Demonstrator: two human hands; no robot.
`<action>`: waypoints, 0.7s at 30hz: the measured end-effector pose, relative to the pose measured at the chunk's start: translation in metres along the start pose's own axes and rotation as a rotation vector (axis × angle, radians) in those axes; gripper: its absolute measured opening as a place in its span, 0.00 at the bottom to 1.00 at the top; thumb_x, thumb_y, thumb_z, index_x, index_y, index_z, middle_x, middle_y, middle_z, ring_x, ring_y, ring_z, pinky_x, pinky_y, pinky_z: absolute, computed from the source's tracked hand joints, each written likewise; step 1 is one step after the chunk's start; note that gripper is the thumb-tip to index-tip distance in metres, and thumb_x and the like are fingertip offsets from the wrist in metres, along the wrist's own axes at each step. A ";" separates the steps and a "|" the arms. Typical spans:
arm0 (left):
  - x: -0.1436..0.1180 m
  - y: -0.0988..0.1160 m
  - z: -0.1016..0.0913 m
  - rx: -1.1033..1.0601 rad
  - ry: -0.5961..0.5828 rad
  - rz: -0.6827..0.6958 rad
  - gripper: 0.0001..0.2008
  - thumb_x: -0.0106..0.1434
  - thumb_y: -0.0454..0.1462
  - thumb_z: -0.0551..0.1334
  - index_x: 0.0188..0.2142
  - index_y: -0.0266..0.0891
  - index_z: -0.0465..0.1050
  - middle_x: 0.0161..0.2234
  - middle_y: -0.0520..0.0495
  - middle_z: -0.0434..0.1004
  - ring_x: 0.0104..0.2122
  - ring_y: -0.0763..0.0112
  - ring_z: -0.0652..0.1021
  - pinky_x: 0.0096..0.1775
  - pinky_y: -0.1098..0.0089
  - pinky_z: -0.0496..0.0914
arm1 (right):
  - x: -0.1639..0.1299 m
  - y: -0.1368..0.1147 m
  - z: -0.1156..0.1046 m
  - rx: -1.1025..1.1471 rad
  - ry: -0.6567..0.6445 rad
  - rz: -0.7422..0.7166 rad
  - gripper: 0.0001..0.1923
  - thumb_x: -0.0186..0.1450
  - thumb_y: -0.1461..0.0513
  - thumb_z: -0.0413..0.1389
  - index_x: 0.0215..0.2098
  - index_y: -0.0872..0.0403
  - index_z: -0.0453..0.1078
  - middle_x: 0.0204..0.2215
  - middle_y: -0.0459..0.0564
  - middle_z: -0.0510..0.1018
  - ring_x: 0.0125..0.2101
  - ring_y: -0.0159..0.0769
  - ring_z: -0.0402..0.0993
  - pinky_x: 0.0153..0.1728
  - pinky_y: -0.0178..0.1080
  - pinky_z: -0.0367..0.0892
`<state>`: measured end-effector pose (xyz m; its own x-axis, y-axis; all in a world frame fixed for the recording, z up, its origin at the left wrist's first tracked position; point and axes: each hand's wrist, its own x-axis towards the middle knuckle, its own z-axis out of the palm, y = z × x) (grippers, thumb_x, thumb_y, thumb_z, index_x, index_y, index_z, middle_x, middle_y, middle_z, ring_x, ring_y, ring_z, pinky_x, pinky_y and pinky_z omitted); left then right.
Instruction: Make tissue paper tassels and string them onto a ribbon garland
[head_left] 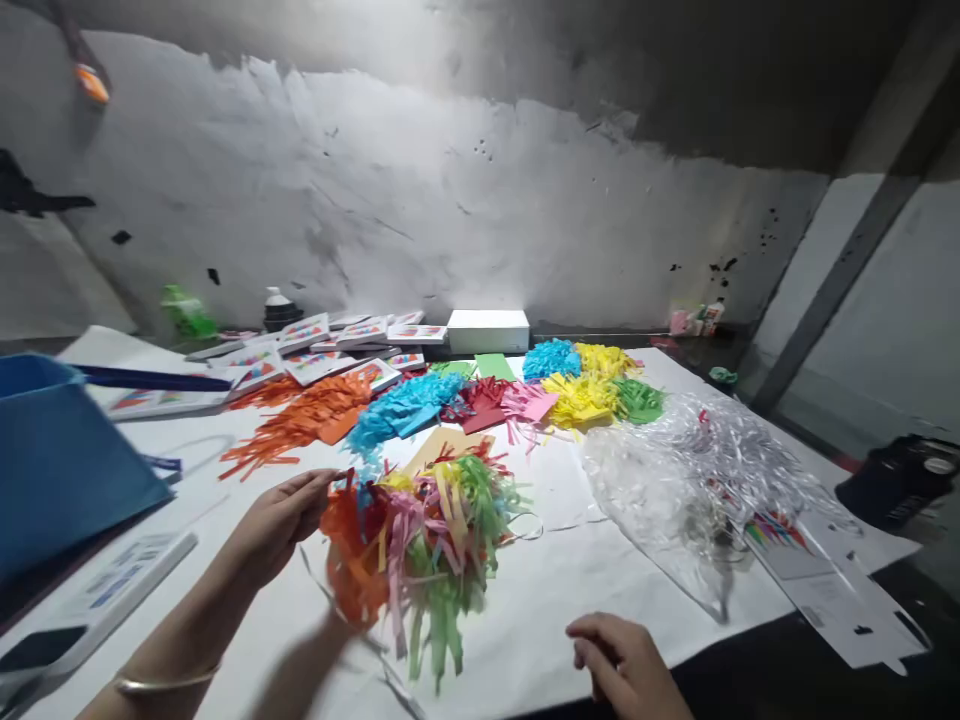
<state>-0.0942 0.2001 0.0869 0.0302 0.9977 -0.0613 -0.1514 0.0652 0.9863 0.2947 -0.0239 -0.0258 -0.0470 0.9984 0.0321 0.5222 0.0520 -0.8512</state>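
My left hand (289, 520), with a metal bangle on its wrist, is closed in a pinch at the upper left end of a paper tassel garland (427, 540). The garland's fringed strips are orange, red, blue, yellow, pink, tan and green, and they bunch over the white-covered table. Close by the garland, a thin pale ribbon (386, 665) trails toward the front edge. My right hand (630, 665) is at the lower front, apart from the garland. Its fingers are loosely bent and apart, and nothing shows between them.
Fringed paper bundles lie behind the garland, including orange (315, 410), blue (405, 405) and yellow (585, 398). Picture-printed boxes (330, 340) are piled at the back left. A blue box (67, 460) stands left. Clear plastic packaging (675, 480) and an opened carton (832, 590) lie right.
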 end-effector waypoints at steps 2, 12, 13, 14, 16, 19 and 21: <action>-0.011 -0.002 -0.018 -0.023 0.052 -0.021 0.25 0.42 0.47 0.77 0.34 0.33 0.77 0.15 0.62 0.56 0.14 0.85 0.54 0.16 0.81 0.46 | 0.016 -0.014 -0.004 -0.057 0.043 -0.025 0.18 0.71 0.53 0.46 0.43 0.53 0.74 0.33 0.49 0.78 0.27 0.33 0.75 0.29 0.34 0.69; -0.038 -0.014 -0.053 -0.206 0.162 -0.083 0.19 0.41 0.41 0.78 0.29 0.36 0.76 0.15 0.62 0.57 0.13 0.84 0.57 0.14 0.84 0.52 | 0.142 -0.026 0.026 -0.338 0.096 -0.131 0.15 0.63 0.70 0.55 0.48 0.57 0.73 0.48 0.57 0.72 0.48 0.46 0.70 0.53 0.52 0.64; -0.039 -0.015 -0.056 -0.227 0.167 -0.084 0.19 0.41 0.40 0.78 0.29 0.36 0.76 0.15 0.62 0.57 0.13 0.84 0.57 0.13 0.84 0.53 | 0.152 -0.026 0.031 -0.337 0.089 -0.151 0.13 0.63 0.68 0.58 0.46 0.56 0.73 0.50 0.55 0.72 0.51 0.46 0.68 0.54 0.54 0.62; -0.040 -0.016 -0.058 -0.247 0.173 -0.085 0.18 0.41 0.40 0.78 0.29 0.36 0.76 0.15 0.62 0.57 0.13 0.84 0.58 0.13 0.84 0.53 | 0.159 -0.026 0.037 -0.326 0.073 -0.174 0.10 0.63 0.66 0.60 0.44 0.55 0.73 0.50 0.53 0.72 0.53 0.46 0.67 0.56 0.55 0.61; -0.041 -0.018 -0.064 -0.286 0.188 -0.083 0.16 0.43 0.38 0.77 0.30 0.35 0.76 0.15 0.61 0.58 0.13 0.84 0.59 0.13 0.85 0.54 | 0.168 -0.027 0.048 -0.276 0.030 -0.216 0.07 0.63 0.61 0.63 0.38 0.56 0.73 0.47 0.49 0.75 0.53 0.43 0.68 0.55 0.54 0.62; -0.041 -0.020 -0.076 -0.347 0.211 -0.084 0.13 0.47 0.34 0.75 0.31 0.35 0.76 0.15 0.61 0.58 0.12 0.84 0.59 0.12 0.85 0.53 | 0.169 -0.021 0.056 -0.145 0.013 -0.220 0.10 0.68 0.57 0.59 0.34 0.56 0.71 0.36 0.46 0.77 0.41 0.35 0.75 0.46 0.46 0.70; -0.041 -0.019 -0.085 -0.390 0.230 -0.086 0.09 0.50 0.32 0.72 0.29 0.35 0.73 0.15 0.62 0.57 0.11 0.84 0.58 0.11 0.84 0.52 | 0.166 -0.014 0.049 -0.033 0.059 -0.169 0.13 0.70 0.54 0.56 0.36 0.56 0.71 0.30 0.43 0.75 0.28 0.28 0.73 0.33 0.37 0.72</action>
<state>-0.1767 0.1601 0.0574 -0.1546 0.9640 -0.2162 -0.5200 0.1066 0.8475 0.2382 0.1400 -0.0345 -0.0867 0.9749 0.2050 0.5389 0.2189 -0.8134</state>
